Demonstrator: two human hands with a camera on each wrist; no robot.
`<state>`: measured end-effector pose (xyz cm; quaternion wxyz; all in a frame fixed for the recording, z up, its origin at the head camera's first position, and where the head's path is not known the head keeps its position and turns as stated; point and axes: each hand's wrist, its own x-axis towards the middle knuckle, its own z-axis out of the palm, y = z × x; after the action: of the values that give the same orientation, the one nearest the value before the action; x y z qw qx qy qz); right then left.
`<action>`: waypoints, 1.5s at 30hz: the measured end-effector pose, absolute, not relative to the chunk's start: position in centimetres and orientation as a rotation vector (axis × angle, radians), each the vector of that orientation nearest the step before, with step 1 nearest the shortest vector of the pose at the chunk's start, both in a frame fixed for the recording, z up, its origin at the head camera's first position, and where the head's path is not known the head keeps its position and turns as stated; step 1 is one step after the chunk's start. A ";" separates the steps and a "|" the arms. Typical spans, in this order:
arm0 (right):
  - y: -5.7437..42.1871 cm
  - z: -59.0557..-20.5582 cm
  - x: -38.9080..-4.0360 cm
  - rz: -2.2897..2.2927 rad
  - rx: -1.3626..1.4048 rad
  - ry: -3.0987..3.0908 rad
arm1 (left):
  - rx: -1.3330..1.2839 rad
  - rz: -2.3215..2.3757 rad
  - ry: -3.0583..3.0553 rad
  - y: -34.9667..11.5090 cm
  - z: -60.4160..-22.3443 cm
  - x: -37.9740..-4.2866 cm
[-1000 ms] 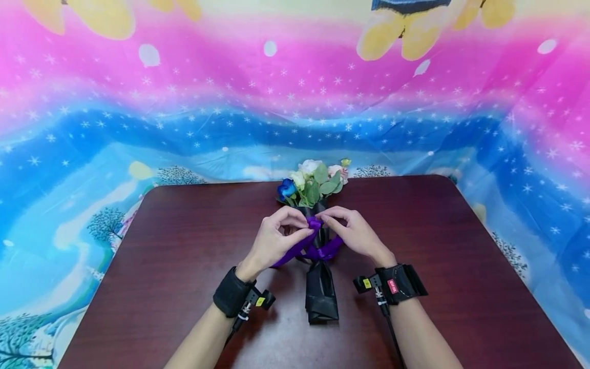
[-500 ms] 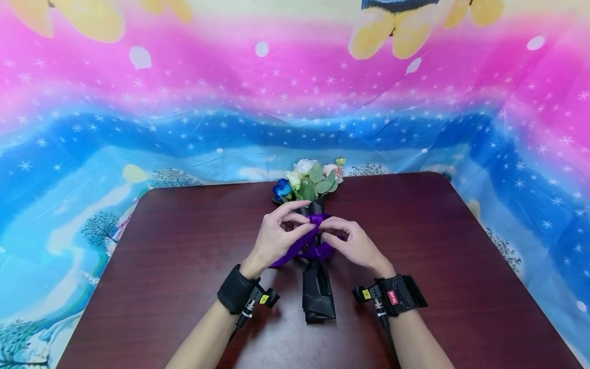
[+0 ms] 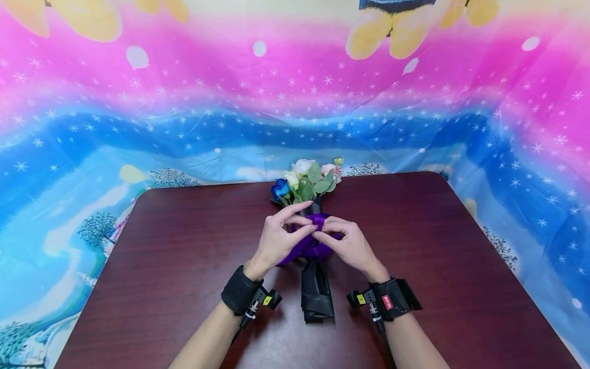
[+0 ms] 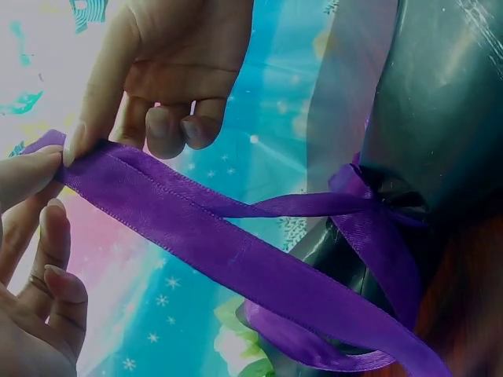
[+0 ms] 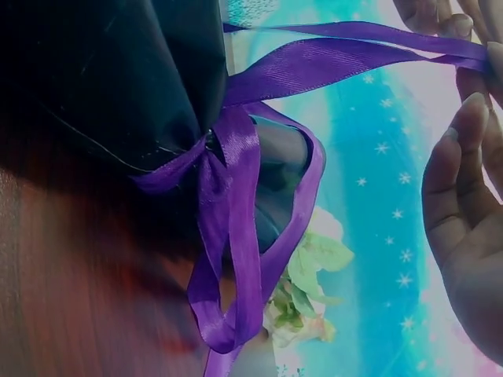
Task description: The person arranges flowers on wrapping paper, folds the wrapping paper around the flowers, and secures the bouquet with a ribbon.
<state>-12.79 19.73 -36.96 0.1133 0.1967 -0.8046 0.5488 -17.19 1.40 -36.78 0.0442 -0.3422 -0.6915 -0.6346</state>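
A small bouquet of blue, white and pink flowers (image 3: 303, 167) with green leaves lies on the table, wrapped in black paper (image 3: 317, 300). Purple ribbon (image 4: 236, 251) is tied round the wrap's narrow part, with loops and tails hanging from the tie in the right wrist view. My left hand (image 3: 274, 238) pinches a raised stretch of ribbon, its index finger extended above. Close beside it, my right hand (image 3: 352, 243) pinches the same stretch between thumb and fingers. The two sets of fingertips nearly meet over the bouquet. Part of the knot is hidden behind the hands in the head view.
The dark brown table (image 3: 184, 287) has its far edge just behind the flowers. A printed cloth (image 3: 258, 102) in pink and blue hangs round the back and sides. Black bands with small cameras and cables sit on both wrists, near the wrap's lower end.
My right hand has shifted its grip along the ribbon, its thumb now meeting my left fingertips. The left index finger has lifted off and straightened. The ribbon at the right is drawn in closer.
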 end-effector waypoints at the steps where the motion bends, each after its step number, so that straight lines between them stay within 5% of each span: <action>1: 19.7 -37.0 -12.8 1.615 0.563 -2.362 | -1.050 -1.940 -2.111 1.4 -37.3 -17.4; 13: 20.1 -37.6 -12.5 1.593 0.535 -2.376 | -1.060 -1.905 -2.127 1.0 -36.5 -16.7; 22: 20.4 -37.0 -12.5 1.631 0.497 -2.372 | -0.941 -1.937 -2.346 -0.1 -41.1 -19.5; 45: 20.2 -37.3 -12.1 1.711 0.500 -2.364 | -1.269 -0.412 -2.709 -2.2 -45.4 -21.9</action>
<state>-12.13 20.24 -37.32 0.0903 0.1681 -0.7952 0.5755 -21.91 -2.17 -45.40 0.0608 -0.4195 -0.8954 -0.1362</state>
